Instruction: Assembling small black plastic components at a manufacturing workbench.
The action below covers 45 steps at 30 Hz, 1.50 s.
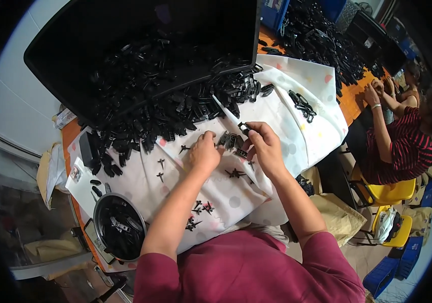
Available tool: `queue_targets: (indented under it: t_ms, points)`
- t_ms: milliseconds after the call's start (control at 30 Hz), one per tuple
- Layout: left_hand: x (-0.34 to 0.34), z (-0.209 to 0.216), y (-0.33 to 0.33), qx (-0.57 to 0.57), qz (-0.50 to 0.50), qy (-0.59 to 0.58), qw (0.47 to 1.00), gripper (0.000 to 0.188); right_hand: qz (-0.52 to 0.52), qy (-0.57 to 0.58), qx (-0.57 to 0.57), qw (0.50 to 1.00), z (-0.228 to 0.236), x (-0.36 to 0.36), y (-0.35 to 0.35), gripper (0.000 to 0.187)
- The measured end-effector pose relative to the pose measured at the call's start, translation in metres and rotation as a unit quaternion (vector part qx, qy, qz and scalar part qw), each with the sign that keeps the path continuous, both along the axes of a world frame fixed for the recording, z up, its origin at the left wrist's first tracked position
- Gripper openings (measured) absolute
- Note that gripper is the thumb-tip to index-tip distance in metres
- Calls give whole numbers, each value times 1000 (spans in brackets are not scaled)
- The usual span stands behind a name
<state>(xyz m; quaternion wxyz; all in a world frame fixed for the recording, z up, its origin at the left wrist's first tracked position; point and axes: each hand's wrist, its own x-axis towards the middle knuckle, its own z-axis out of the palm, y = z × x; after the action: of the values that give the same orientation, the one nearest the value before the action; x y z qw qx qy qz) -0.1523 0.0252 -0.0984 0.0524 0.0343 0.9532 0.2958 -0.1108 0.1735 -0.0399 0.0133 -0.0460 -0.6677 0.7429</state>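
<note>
My right hand pinches a small black plastic part with a pale, shiny patch, holding it just above the cloth. To its left, my left hand is closed with curled fingers, low over the cloth; whatever it may hold is hidden. Between the hands sits a short row of black plastic pieces, close to the fingertips of both. Small spiky black pieces lie loose around my forearms, one cluster below my right hand and another cluster nearer my body.
A large black bin lies tipped, spilling a heap of black parts onto the patterned white cloth. At lower left stands a round tub of black pieces. Another person works at the orange table on the right, beside yellow chairs.
</note>
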Motion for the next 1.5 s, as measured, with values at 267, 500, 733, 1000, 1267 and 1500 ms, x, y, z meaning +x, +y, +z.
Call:
queue_targets:
  t_ms: [267,500,733,1000,1267,1500]
  points:
    - [8,28,-7,79,-72,18,994,31,1,-39,-53,998,0,8,-6,20]
    - [35,68,-28,491,-141,89,855,27,77,-82,-235,965,26,21,-17,20]
    - [50,97,-39,344,-179,182,903,29,82,-105,-125,983,47,29,-10,13]
    - [54,109,-45,174,-224,260,923,26,112,-100,-43,988,43,23,-9,8]
    - [60,71,-10,583,42,-106,805,38,-6,31,-4,999,20,32,-37,17]
    - [38,54,-2,758,67,-233,606,31,44,-65,23,997,24,17,-18,14]
